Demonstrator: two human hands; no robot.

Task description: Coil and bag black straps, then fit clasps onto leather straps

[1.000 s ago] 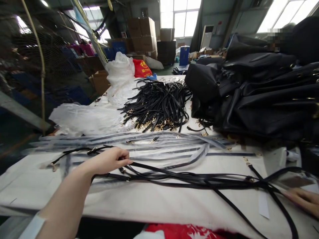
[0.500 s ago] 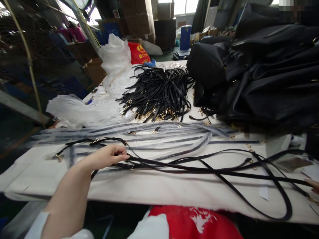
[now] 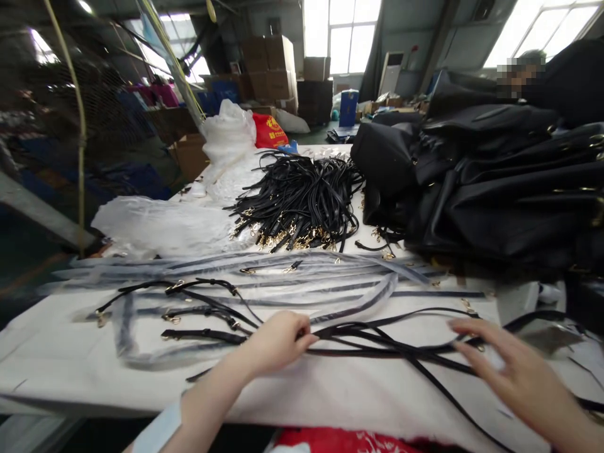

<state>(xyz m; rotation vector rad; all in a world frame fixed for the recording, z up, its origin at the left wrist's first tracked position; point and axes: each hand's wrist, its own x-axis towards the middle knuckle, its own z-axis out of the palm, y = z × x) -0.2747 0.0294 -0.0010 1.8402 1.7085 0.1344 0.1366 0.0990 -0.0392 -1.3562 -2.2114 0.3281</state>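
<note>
My left hand (image 3: 280, 343) is closed around several long black straps (image 3: 377, 340) just above the front part of the table. Their ends, with buckles and gold-coloured clasps, spread out to the left of that hand. Farther right, my right hand (image 3: 512, 371) has its thumb and fingers apart over the same straps; whether it touches one I cannot tell. Behind both hands lie straps in clear plastic sleeves (image 3: 283, 290). A tangled heap of black straps with gold clasps (image 3: 302, 201) rests farther back.
Black bags (image 3: 495, 182) are piled high on the right. Crumpled clear plastic (image 3: 160, 223) covers the left rear of the table (image 3: 264, 393), with a red bag (image 3: 268, 130) behind it. Past the bags, a person (image 3: 521, 74) is partly visible at the upper right.
My left hand has moved right along the table, still closed on straps. My right hand has come in from the right edge, and its fingers are now apart. The view has tilted up.
</note>
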